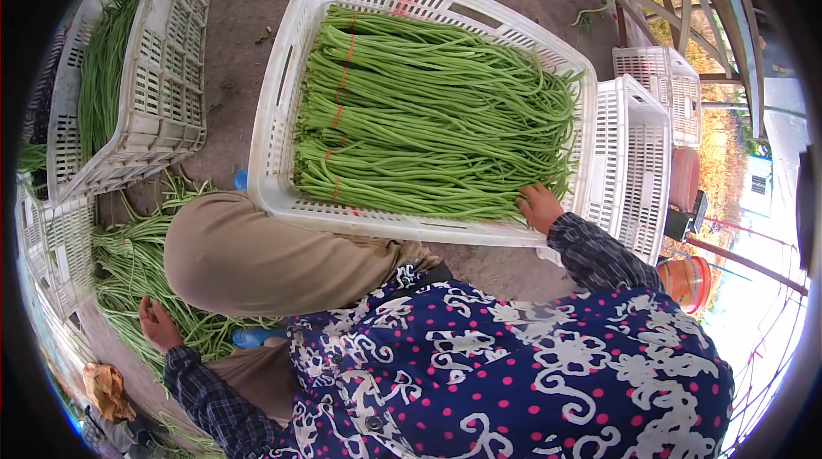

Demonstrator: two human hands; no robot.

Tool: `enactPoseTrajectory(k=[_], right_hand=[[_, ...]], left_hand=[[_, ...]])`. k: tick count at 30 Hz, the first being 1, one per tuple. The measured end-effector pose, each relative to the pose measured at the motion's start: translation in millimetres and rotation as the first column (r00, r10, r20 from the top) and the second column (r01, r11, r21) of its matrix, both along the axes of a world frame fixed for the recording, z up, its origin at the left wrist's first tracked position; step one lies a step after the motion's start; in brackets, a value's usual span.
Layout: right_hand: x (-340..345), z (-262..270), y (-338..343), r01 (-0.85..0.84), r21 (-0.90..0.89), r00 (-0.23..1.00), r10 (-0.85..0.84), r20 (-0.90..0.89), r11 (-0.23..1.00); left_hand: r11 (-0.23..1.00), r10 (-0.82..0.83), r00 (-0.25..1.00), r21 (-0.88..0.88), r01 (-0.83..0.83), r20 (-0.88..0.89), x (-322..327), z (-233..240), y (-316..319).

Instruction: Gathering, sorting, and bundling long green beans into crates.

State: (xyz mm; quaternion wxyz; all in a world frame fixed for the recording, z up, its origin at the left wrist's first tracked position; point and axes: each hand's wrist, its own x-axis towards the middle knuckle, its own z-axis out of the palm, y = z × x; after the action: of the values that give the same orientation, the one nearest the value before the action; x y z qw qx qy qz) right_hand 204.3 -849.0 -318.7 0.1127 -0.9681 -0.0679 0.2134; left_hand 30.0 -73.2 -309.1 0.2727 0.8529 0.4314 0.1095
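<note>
A white plastic crate (270,138) stands beside me, holding several bundles of green yard-long beans (424,112). The bundles lie side by side, bound near one end with red bands (341,83). At the loose ends, by the crate's near corner, my right hand (539,207) rests its fingers on the beans; whether it grips any is unclear. My left hand (160,325) hovers over or at the edge of a pile of loose long beans (131,273) on the ground, fingers parted and nothing visible in them. My bent knee (225,253) covers part of that pile.
Another white crate (170,61) with long beans stands at the upper left, near a further crate (54,260). More white crates (642,157) sit at the right, with an orange bucket (684,282) and a wooden frame (684,3). A brown bag (106,391) lies lower left.
</note>
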Motion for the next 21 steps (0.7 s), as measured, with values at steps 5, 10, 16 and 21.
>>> enactPoseTrajectory(k=[5,10,16,21], right_hand=[[14.0,23.0,-14.2,-0.192,-0.257,0.978,0.205,0.023,0.947],[3.1,36.4,-7.6,-0.369,-0.422,0.926,0.369,-0.087,0.828],[56.6,43.8,42.0,-0.493,-0.469,0.695,0.007,-0.719,0.733],[89.8,58.9,125.4,-0.408,-0.045,0.906,0.411,0.100,0.912]], left_hand=[[0.998,-0.051,0.995,-0.030,0.053,0.085,-3.9,-6.6,4.6],[0.998,-0.058,0.998,0.035,0.058,0.005,-4.6,-3.0,-0.8],[0.996,-0.053,0.999,0.065,0.053,0.000,-6.3,1.7,-4.6],[0.996,0.012,0.999,0.082,-0.015,0.049,-8.8,23.6,-18.6]])
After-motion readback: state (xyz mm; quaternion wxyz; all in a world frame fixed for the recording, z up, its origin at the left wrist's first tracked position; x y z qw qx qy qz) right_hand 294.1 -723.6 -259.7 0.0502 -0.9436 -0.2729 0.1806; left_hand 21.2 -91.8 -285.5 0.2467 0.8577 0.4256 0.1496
